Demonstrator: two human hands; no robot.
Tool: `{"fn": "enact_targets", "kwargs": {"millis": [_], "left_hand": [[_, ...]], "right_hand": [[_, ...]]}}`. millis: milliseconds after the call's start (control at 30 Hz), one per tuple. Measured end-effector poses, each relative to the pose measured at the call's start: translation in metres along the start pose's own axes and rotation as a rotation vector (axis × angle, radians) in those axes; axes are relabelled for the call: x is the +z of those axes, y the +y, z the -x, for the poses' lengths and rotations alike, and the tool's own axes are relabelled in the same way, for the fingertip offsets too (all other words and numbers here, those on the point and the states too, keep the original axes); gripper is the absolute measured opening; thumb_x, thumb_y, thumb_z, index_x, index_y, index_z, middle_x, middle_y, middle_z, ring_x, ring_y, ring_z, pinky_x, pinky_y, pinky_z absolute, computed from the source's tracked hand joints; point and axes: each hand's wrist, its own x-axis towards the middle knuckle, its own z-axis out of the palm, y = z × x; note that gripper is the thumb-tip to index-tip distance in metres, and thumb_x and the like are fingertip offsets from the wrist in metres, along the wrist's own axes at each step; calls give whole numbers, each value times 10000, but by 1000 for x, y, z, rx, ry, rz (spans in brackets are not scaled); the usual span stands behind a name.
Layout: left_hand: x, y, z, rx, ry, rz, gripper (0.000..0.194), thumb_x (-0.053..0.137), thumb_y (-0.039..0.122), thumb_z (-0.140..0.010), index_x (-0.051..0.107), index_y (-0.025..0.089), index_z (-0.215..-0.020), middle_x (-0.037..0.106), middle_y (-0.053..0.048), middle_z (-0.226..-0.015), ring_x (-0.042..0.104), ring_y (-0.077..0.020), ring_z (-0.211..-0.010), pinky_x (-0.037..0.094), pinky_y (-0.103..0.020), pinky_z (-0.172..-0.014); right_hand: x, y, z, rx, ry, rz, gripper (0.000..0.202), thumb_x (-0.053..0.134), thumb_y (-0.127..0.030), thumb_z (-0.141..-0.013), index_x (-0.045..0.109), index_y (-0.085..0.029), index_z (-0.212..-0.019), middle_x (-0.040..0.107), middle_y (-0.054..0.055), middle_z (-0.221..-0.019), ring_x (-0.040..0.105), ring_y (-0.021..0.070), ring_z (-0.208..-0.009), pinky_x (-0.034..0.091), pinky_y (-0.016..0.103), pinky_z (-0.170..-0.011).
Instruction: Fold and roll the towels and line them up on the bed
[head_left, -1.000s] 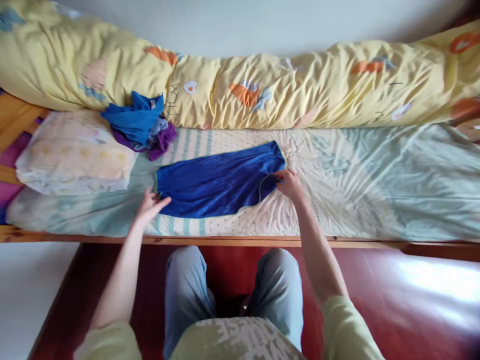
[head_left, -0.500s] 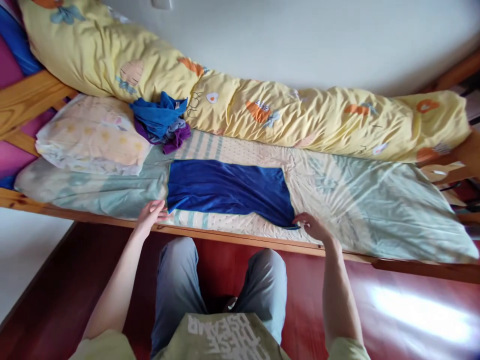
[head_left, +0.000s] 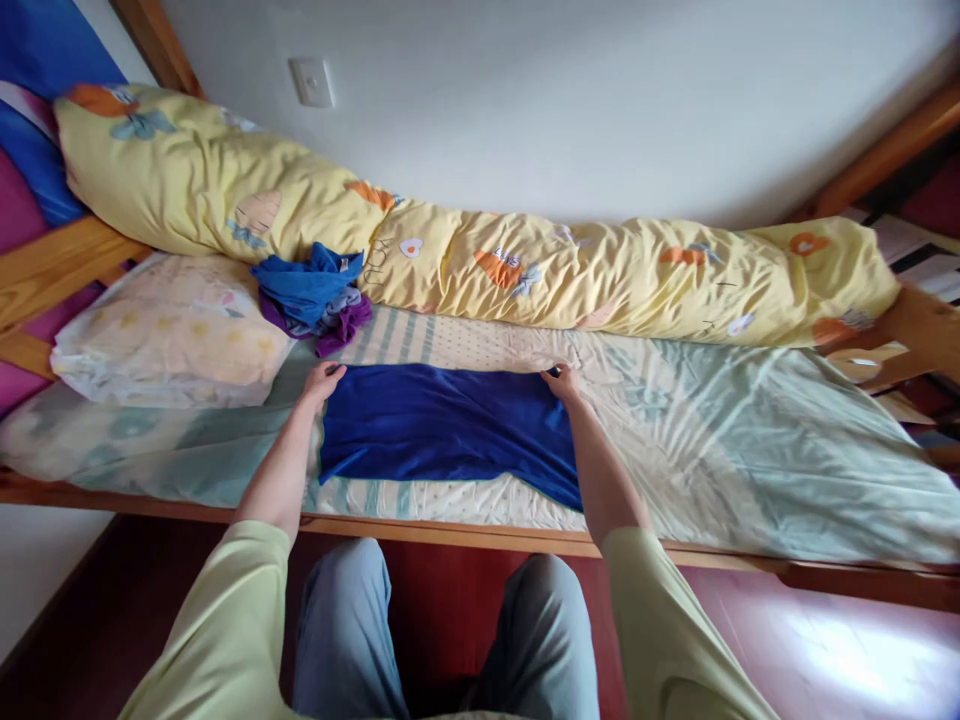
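A dark blue towel (head_left: 442, 420), rectangular with a thin greenish edge, lies spread on the bed with a few wrinkles. My left hand (head_left: 324, 383) is at its far left corner, fingers pinched on the edge. At the far right corner, my right hand (head_left: 562, 383) pinches the towel between thumb and fingers. My right forearm covers part of the towel's right edge. Beyond my left hand is a crumpled pile of blue and purple cloths (head_left: 311, 290), which neither hand touches.
A rolled yellow quilt (head_left: 630, 275) with carrot prints runs along the wall. On the left sits a pale pillow (head_left: 172, 340). The pale green and cream sheet (head_left: 750, 440) covers the mattress, and a wooden bed rail (head_left: 450, 533) runs along the front, near my knees.
Both hands have moved from the towel's near corners to its far corners and closed on them. The towel still lies spread in the same place; the camera view has tilted up.
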Motion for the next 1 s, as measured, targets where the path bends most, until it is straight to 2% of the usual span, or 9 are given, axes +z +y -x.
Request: {"fn": "enact_targets", "kwargs": {"millis": [100, 200, 300, 367, 500, 633, 800, 900, 1000], "left_hand": [[-1, 10, -8, 8, 22, -19, 317, 682, 301, -822, 749, 121, -1073, 754, -150, -1093, 705, -254, -1039, 525, -319, -923], [-20, 26, -11, 77, 67, 22, 377, 695, 252, -795, 747, 134, -1149, 744, -133, -1129, 693, -243, -1077, 529, -302, -929], [-54, 52, -7, 211, 84, 103, 474, 686, 216, -808, 702, 119, -1271, 727, -105, -1116, 676, -203, -1023, 536, -270, -901], [-79, 74, 0, 313, 29, 110, 473, 696, 235, -842, 689, 88, -1291, 714, -75, -1045, 636, -159, -905, 540, -273, -887], [-120, 128, 24, 492, -35, 145, 508, 677, 339, -919, 650, -11, -1287, 677, -58, -969, 562, -76, -762, 562, -354, -883], [-146, 181, 47, 672, 89, 89, 631, 618, 445, -933, 612, -101, -1249, 662, -76, -1020, 680, -190, -1010, 503, -459, -941], [-176, 236, 77, 660, 192, 88, 723, 470, 497, -937, 528, -145, -1263, 616, -86, -1046, 668, -381, -1060, 466, -448, -775], [-193, 263, 103, 706, 201, 180, 686, 363, 453, -967, 437, -126, -1326, 585, -78, -1049, 664, -390, -1048, 469, -422, -709], [-209, 276, 127, 786, 274, 197, 661, 332, 465, -993, 361, -87, -1355, 597, -79, -1094, 683, -353, -1064, 517, -423, -723]], "right_hand": [[-5, -11, -13, 68, 14, -39, 228, 676, -296, -774, 744, -115, -896, 730, 134, -823, 709, 296, -841, 558, 431, -841], [-33, -13, -13, 74, 21, -79, 184, 685, -274, -764, 762, -128, -845, 736, 97, -773, 699, 254, -765, 557, 373, -780], [-82, -4, -3, 35, 91, -110, 225, 708, -293, -770, 780, -128, -905, 756, 91, -808, 702, 238, -753, 556, 352, -759], [-119, -2, 9, -60, 173, -111, 231, 757, -321, -759, 789, -137, -896, 756, 83, -795, 703, 236, -735, 561, 358, -759], [-185, -19, 48, -176, 370, -148, 250, 795, -365, -801, 787, -138, -907, 717, 64, -708, 682, 212, -646, 563, 342, -686], [-236, -58, 86, -188, 354, -285, 248, 748, -313, -893, 741, -85, -990, 699, 96, -706, 660, 182, -544, 510, 298, -539], [-287, -98, 106, -285, 405, -438, 225, 698, -306, -972, 640, -92, -1017, 720, 151, -903, 764, 211, -738, 592, 339, -676], [-310, -111, 116, -366, 428, -483, 264, 707, -368, -974, 592, -136, -1026, 711, 82, -837, 778, 209, -792, 609, 348, -731], [-327, -116, 134, -467, 462, -418, 424, 700, -564, -942, 580, -184, -1089, 693, 41, -745, 763, 206, -699, 588, 321, -631]]}}
